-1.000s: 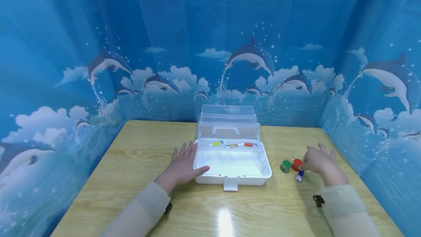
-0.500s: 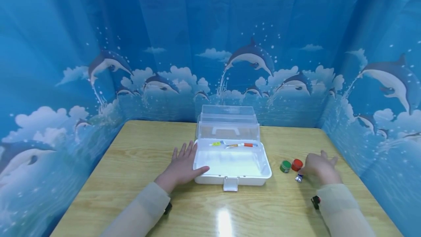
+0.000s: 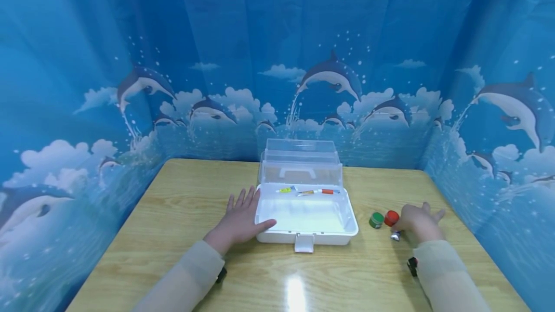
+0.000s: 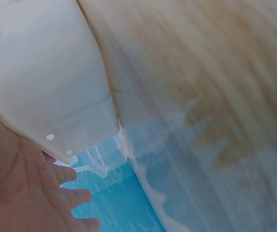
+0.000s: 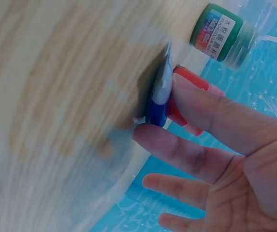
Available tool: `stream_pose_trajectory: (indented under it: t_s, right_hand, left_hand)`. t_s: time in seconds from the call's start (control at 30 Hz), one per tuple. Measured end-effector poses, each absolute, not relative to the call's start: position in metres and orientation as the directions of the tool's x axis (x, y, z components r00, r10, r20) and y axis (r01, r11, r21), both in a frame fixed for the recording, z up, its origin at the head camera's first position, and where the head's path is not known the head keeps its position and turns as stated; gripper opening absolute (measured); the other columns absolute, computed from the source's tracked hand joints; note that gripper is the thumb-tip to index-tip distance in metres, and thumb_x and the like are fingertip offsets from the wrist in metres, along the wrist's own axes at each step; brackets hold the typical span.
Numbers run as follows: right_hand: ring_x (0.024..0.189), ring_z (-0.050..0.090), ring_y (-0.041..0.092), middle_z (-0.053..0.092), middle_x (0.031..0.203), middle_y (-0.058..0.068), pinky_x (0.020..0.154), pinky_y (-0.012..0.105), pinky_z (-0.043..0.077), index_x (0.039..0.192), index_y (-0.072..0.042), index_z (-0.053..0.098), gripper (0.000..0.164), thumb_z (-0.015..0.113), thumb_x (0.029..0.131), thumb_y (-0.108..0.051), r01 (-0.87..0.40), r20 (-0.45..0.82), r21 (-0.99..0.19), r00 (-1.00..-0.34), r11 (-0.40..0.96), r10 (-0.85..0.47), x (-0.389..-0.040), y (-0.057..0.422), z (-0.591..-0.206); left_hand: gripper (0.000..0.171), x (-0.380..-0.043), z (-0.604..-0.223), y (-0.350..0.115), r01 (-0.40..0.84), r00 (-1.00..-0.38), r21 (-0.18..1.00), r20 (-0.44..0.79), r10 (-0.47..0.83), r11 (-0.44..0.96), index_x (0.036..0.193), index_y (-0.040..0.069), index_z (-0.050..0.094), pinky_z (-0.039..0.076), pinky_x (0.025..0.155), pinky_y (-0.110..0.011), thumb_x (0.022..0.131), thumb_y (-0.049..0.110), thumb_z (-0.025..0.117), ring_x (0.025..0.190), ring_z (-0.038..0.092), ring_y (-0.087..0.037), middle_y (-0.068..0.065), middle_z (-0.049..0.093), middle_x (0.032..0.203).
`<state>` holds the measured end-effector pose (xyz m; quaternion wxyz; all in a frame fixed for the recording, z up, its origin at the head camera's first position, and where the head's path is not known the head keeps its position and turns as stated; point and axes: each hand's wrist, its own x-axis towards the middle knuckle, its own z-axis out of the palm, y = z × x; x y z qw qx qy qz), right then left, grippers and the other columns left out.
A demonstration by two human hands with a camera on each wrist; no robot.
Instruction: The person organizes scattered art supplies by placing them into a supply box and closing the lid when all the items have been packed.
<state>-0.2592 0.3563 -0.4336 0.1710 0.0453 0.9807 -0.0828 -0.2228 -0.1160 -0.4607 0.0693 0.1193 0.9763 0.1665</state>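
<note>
In the head view, my left hand (image 3: 237, 216) lies with fingers spread against the left side of a white plastic box (image 3: 304, 238), its thumb over the front-left rim. The left wrist view shows the palm beside the box wall (image 4: 51, 72). At the right, my right hand (image 3: 419, 223) is at a small blue and silver paint tube (image 3: 395, 236) on the table. Up close, thumb and index finger pinch this tube (image 5: 160, 92), while the other fingers stay apart. Just behind it is a red paint jar (image 3: 391, 217), partly hidden by the thumb in the right wrist view.
A green-lidded paint jar (image 3: 376, 219) stands left of the red one. The box's clear lid (image 3: 301, 158) is raised at the back. Along its rear ledge lie a yellow tube (image 3: 286, 189) and orange-and-white items (image 3: 327, 190). Dolphin-print curtains surround the wooden table (image 3: 195, 182).
My right hand has come down and slightly nearer to me, over the blue tube, and now covers most of its blue part. The left hand and box have not moved.
</note>
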Motion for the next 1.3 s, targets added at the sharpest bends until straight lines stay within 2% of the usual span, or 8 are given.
stream_pose_trajectory:
  t_s: [0.1, 0.23, 0.47, 0.67, 0.87, 1.1, 1.3]
  right_hand:
    - [0.128, 0.006, 0.073, 0.06, 0.114, 0.038, 0.095, 0.086, -0.01, 0.091, 0.004, 0.069, 0.038, 0.082, 0.075, -0.028, 0.102, -0.333, -0.162, -0.942, 0.982, 0.043, -0.258, 0.357, -0.433]
    - [0.128, 0.003, 0.075, 0.06, 0.114, 0.038, 0.093, 0.087, -0.012, 0.083, 0.0, 0.068, 0.029, 0.08, 0.075, -0.024, 0.092, -0.324, -0.176, -0.946, 0.98, 0.031, -0.257, 0.359, -0.434]
    - [0.129, 0.0, 0.074, 0.061, 0.114, 0.038, 0.094, 0.086, -0.013, 0.081, -0.002, 0.068, 0.026, 0.079, 0.078, -0.026, 0.113, -0.328, -0.167, -0.943, 0.98, 0.053, -0.259, 0.361, -0.437]
    - [0.131, -0.004, 0.073, 0.055, 0.122, 0.041, 0.091, 0.084, -0.02, 0.079, -0.005, 0.069, 0.02, 0.079, 0.077, -0.022, 0.128, -0.344, -0.166, -0.937, 0.978, 0.064, -0.26, 0.362, -0.438]
    - [0.131, -0.01, 0.072, 0.048, 0.128, 0.046, 0.088, 0.08, -0.028, 0.074, -0.006, 0.067, 0.011, 0.075, 0.069, -0.011, 0.155, -0.356, -0.173, -0.93, 0.973, 0.085, -0.259, 0.361, -0.436]
    - [0.131, -0.007, 0.073, 0.054, 0.124, 0.042, 0.085, 0.08, -0.03, 0.073, -0.008, 0.067, 0.007, 0.074, 0.071, -0.009, 0.143, -0.357, -0.146, -0.93, 0.979, 0.083, -0.255, 0.359, -0.425]
    - [0.128, -0.017, 0.072, 0.059, 0.115, 0.041, 0.081, 0.079, -0.031, 0.071, -0.008, 0.067, 0.007, 0.074, 0.074, -0.006, 0.15, -0.365, -0.185, -0.928, 0.971, 0.074, -0.251, 0.359, -0.409]
  left_hand:
    - [0.112, -0.223, -0.461, -0.116, 0.211, -0.962, 0.342, -0.094, 0.257, 0.916, 0.162, 0.014, 0.002, -0.006, 0.119, -0.059, 0.084, 0.089, 0.032, 0.153, -0.006, -0.033, -0.009, -0.003, 0.167]
    - [0.11, -0.223, -0.462, -0.115, 0.205, -0.963, 0.346, -0.096, 0.252, 0.915, 0.162, 0.014, 0.002, -0.006, 0.119, -0.058, 0.085, 0.086, 0.035, 0.153, -0.007, -0.032, -0.009, -0.003, 0.167]
    - [0.105, -0.226, -0.466, -0.115, 0.204, -0.965, 0.335, -0.088, 0.247, 0.92, 0.162, 0.014, 0.002, -0.006, 0.119, -0.059, 0.089, 0.08, 0.041, 0.153, -0.004, -0.034, -0.01, -0.001, 0.168]
    - [0.108, -0.226, -0.466, -0.115, 0.209, -0.964, 0.337, -0.086, 0.252, 0.918, 0.162, 0.014, 0.002, -0.006, 0.119, -0.059, 0.087, 0.084, 0.037, 0.153, -0.004, -0.034, -0.01, -0.001, 0.168]
    - [0.114, -0.226, -0.464, -0.116, 0.216, -0.963, 0.33, -0.085, 0.257, 0.919, 0.162, 0.014, 0.003, -0.006, 0.119, -0.059, 0.082, 0.091, 0.029, 0.153, -0.004, -0.034, -0.011, -0.001, 0.168]
    - [0.114, -0.225, -0.463, -0.116, 0.216, -0.963, 0.322, -0.086, 0.256, 0.922, 0.162, 0.013, 0.003, -0.006, 0.119, -0.058, 0.082, 0.091, 0.028, 0.153, -0.005, -0.034, -0.011, 0.0, 0.168]
    - [0.115, -0.225, -0.463, -0.116, 0.216, -0.963, 0.323, -0.087, 0.257, 0.921, 0.162, 0.013, 0.003, -0.006, 0.119, -0.058, 0.081, 0.091, 0.028, 0.153, -0.003, -0.035, -0.011, 0.0, 0.168]
